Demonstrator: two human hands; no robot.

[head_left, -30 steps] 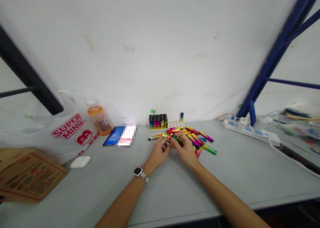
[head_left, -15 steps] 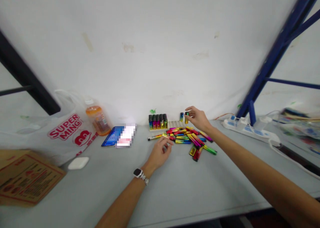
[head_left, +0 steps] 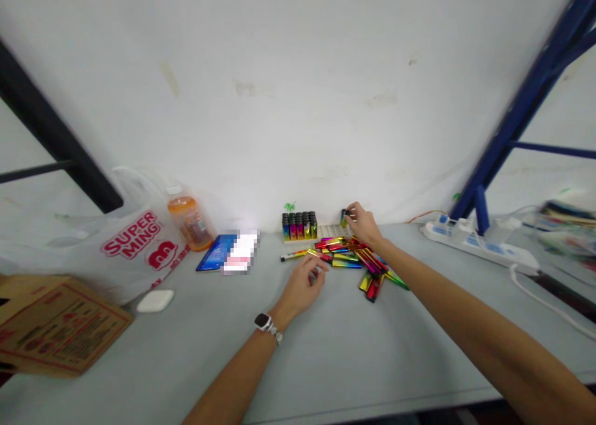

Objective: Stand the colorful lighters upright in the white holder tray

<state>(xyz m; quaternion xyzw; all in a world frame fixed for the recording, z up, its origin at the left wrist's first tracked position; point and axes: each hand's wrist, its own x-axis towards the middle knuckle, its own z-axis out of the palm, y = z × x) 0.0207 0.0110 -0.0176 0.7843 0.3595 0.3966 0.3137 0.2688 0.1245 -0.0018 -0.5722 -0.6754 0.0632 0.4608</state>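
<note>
A heap of shiny multicoloured lighters (head_left: 354, 260) lies on the grey table (head_left: 326, 344). Behind it stands a white slotted tray (head_left: 328, 231) with a row of upright lighters (head_left: 298, 225) at its left end. My right hand (head_left: 362, 223) is stretched to the tray's right end, its fingers pinched on an upright lighter (head_left: 344, 218) there. My left hand (head_left: 305, 285), a watch on its wrist, rests at the heap's left edge with fingers curled on a lighter (head_left: 318, 254).
At the left are a white plastic bag (head_left: 125, 245), an orange drink bottle (head_left: 189, 223), a blue phone (head_left: 218, 252), a small white case (head_left: 156, 301) and a cardboard box (head_left: 51, 326). A power strip (head_left: 475, 242) with cables lies at the right beside a blue rack post (head_left: 516, 115).
My right hand left the heap with a lighter, reached back to the tray's right end and has lowered the lighter onto it. My left hand stayed at the heap.
</note>
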